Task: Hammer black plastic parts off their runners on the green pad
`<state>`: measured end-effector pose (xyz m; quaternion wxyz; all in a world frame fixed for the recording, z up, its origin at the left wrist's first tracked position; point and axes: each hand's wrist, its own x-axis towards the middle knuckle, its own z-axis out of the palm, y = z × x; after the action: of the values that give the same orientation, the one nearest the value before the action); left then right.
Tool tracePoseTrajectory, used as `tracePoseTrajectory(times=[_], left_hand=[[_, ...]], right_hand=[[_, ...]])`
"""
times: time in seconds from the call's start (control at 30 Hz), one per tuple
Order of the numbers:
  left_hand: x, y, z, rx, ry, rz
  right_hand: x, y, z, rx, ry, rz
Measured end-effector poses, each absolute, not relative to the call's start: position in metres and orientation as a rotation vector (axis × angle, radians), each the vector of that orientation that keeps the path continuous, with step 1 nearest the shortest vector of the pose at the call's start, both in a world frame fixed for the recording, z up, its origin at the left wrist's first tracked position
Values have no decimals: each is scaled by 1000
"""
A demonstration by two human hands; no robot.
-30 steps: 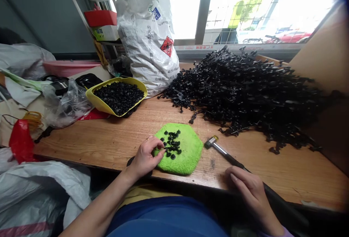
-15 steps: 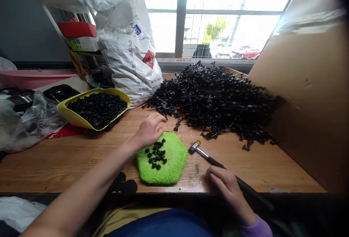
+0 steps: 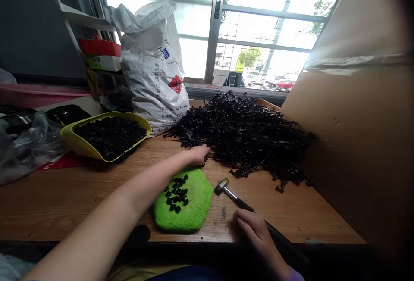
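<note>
My left hand [image 3: 198,155] reaches over the far edge of a green fuzzy pad [image 3: 197,207], to the near edge of a heap of black plastic pieces [image 3: 246,134]. Its fingers are closed on a small black plastic piece, mostly hidden by them. Several loose black round-headed pieces [image 3: 177,195] lie on the left half of the pad. To the right, my right hand [image 3: 254,227] is closed around the dark handle of a small hammer [image 3: 231,192]. The hammer's head rests on the table beside the pad, its yellow face pointing away from me.
A yellow scoop-shaped tray [image 3: 77,143] full of black pieces stands at left, beside clear plastic bags [image 3: 35,143]. Behind it is a large white sack [image 3: 155,74]. A cardboard panel [image 3: 339,134] borders the wooden table [image 3: 97,199] on the right. Windows are at the back.
My left hand has moved forward and right, from above the pad to the heap's near edge, and its fingers have closed. My right hand stays at the hammer. The view has shifted slightly.
</note>
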<state>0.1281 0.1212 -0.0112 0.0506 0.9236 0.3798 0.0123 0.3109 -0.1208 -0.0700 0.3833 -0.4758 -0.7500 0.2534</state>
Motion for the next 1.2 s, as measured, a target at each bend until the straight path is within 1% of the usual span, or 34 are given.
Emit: tracePoseTrajectory(times=[0.37,0.53,0.7,0.87,1.0,1.2], left_hand=[[112,135,-9,2951,1092,162],[118,139,-10,2965,958,156],[125,142,-2,2858,874,227],[108,155,14,2619,916,327],[90,156,17,2325,930,538],[59,144,8,1707,937,1163]], right_hand=[[306,-119,-73,-1221,-1896,616],[306,-118,-75,-1230,-1901,597],[307,-119,-75,-1233,-1897,614],[307,-120,-73,-1233,-1905,600],[307,-119,-75,-1233,-1912,560],[307,-122,-73,-1238,-1910,534]])
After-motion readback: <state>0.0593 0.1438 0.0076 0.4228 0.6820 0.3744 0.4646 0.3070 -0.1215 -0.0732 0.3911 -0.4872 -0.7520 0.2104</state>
